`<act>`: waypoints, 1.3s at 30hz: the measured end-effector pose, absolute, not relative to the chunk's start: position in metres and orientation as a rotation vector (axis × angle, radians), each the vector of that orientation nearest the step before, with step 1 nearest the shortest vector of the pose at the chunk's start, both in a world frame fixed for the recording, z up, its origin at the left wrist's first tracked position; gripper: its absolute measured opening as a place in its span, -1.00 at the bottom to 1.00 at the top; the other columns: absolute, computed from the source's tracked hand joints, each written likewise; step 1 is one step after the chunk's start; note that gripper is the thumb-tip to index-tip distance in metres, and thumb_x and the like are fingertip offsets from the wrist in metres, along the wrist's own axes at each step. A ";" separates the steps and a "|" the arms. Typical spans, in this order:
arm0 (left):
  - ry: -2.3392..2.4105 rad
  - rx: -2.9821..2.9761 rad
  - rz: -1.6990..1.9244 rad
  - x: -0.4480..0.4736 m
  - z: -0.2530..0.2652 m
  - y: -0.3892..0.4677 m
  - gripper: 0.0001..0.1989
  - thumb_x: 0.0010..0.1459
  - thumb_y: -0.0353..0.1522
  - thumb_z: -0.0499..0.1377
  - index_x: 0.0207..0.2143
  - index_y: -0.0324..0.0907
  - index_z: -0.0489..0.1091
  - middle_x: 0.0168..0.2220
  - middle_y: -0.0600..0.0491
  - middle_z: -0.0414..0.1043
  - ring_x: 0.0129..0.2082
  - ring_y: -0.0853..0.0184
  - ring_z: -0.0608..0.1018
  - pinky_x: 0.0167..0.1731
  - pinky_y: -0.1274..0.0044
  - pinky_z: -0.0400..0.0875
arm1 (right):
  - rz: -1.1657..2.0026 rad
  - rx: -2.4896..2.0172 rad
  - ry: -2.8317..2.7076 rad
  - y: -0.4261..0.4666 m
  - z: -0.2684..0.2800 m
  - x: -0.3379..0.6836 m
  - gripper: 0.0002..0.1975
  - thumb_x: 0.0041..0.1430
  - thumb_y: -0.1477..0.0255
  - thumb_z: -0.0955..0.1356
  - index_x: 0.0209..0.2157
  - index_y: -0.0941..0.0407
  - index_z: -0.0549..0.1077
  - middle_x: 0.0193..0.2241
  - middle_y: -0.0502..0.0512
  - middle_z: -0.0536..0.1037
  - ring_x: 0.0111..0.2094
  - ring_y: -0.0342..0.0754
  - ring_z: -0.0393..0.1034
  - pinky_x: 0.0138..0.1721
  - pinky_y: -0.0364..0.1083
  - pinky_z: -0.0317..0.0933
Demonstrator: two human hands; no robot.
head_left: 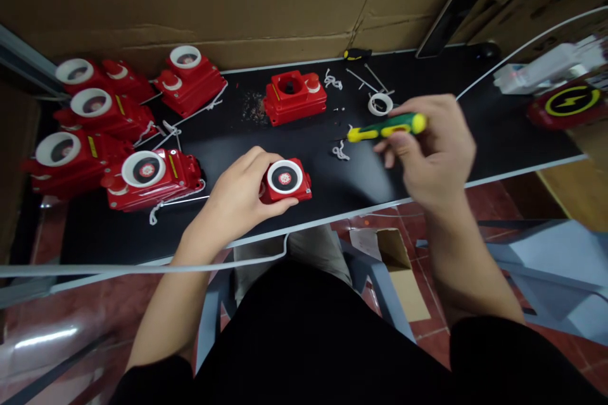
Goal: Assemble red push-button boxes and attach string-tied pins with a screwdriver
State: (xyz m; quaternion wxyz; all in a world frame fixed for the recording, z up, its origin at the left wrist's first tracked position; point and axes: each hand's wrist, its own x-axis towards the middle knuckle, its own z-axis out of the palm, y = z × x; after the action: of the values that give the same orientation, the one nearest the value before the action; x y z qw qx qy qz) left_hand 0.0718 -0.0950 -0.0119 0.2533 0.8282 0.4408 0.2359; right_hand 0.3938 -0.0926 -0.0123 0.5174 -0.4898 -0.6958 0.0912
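Observation:
My left hand (240, 196) grips a red box with a white ring (298, 193) near the front edge of the black table. Inside that ring is a dark disc with a red and white emblem. My fingers cover the box's left part. To the right, above the table, my right hand (434, 145) is closed around a green and yellow screwdriver (387, 128). Its shaft points left and is hard to see. Behind the held box stands another red box (295, 101) with an uncovered round opening. A loose white ring (380, 104) lies beyond the screwdriver.
Several red boxes with white rings (149, 183) stand at the left, with white cords about them. Coiled cords (341, 152), metal rods (377, 78) and a black and yellow tool (357, 54) lie on the table (228, 133). Cardboard (213, 0) rises behind.

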 end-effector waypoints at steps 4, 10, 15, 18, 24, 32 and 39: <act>1.190 2.247 0.652 0.072 -0.015 -0.096 -0.54 0.27 -0.26 0.52 0.11 -0.12 0.46 0.05 -0.03 0.55 0.01 0.09 0.63 0.06 0.32 0.55 | 0.467 -0.884 -1.480 -0.099 0.018 0.379 -0.72 0.52 0.03 0.46 0.00 -0.09 0.67 -0.19 0.03 0.69 -0.57 -0.21 0.45 -0.68 -0.18 0.16; 1.169 2.258 0.674 0.072 -0.015 -0.096 -0.53 0.27 -0.26 0.53 0.10 -0.14 0.45 0.05 -0.03 0.54 0.01 0.10 0.63 0.06 0.33 0.54 | 0.705 -0.843 -1.585 -0.112 0.027 0.360 -0.81 0.56 0.19 0.46 0.06 -0.08 0.68 -0.16 -0.01 0.72 -0.50 -0.20 0.57 -0.60 -0.18 0.38; 1.178 2.258 0.663 0.072 -0.016 -0.096 -0.52 0.28 -0.25 0.53 0.12 -0.13 0.44 0.06 -0.05 0.54 0.02 0.09 0.62 0.06 0.31 0.55 | 0.710 -0.864 -1.612 -0.108 0.021 0.358 -0.80 0.56 0.16 0.46 0.05 -0.07 0.65 -0.19 -0.03 0.72 -0.54 -0.19 0.55 -0.64 -0.18 0.38; 1.186 2.259 0.646 0.072 -0.016 -0.096 -0.53 0.28 -0.23 0.52 0.12 -0.12 0.44 0.07 -0.05 0.54 0.02 0.07 0.62 0.06 0.30 0.55 | 0.681 -0.903 -1.630 -0.107 0.020 0.359 -0.79 0.56 0.13 0.45 0.04 -0.08 0.63 -0.19 -0.04 0.72 -0.55 -0.19 0.54 -0.64 -0.18 0.38; 1.172 2.272 0.653 0.071 -0.015 -0.096 -0.53 0.30 -0.22 0.51 0.12 -0.13 0.44 0.06 -0.05 0.54 0.02 0.09 0.62 0.06 0.32 0.54 | 0.658 -0.906 -1.732 -0.104 0.025 0.361 -0.84 0.57 0.24 0.44 0.07 -0.05 0.60 -0.15 -0.03 0.73 -0.51 -0.18 0.60 -0.58 -0.18 0.46; 1.170 2.271 0.659 0.072 -0.015 -0.096 -0.54 0.30 -0.23 0.52 0.12 -0.14 0.45 0.05 -0.04 0.54 0.01 0.09 0.62 0.06 0.33 0.53 | 0.582 -0.914 -1.781 -0.110 0.034 0.363 -0.80 0.56 0.28 0.45 0.13 -0.14 0.65 -0.09 -0.03 0.73 -0.44 -0.14 0.66 -0.52 -0.12 0.52; 1.168 2.277 0.673 0.071 -0.016 -0.096 -0.51 0.27 -0.27 0.54 0.13 -0.14 0.45 0.06 -0.03 0.54 0.02 0.10 0.62 0.05 0.35 0.53 | 0.700 -0.854 -1.720 -0.118 0.039 0.363 -0.76 0.55 0.28 0.47 0.17 -0.10 0.67 -0.12 -0.02 0.73 -0.42 -0.14 0.66 -0.53 -0.13 0.54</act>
State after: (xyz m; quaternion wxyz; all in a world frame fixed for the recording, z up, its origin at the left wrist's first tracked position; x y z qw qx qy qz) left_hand 0.0714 -0.0965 -0.0159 0.2452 0.8343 0.4278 0.2467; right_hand 0.3625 -0.1184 0.0391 0.5217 -0.3564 -0.7180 0.2921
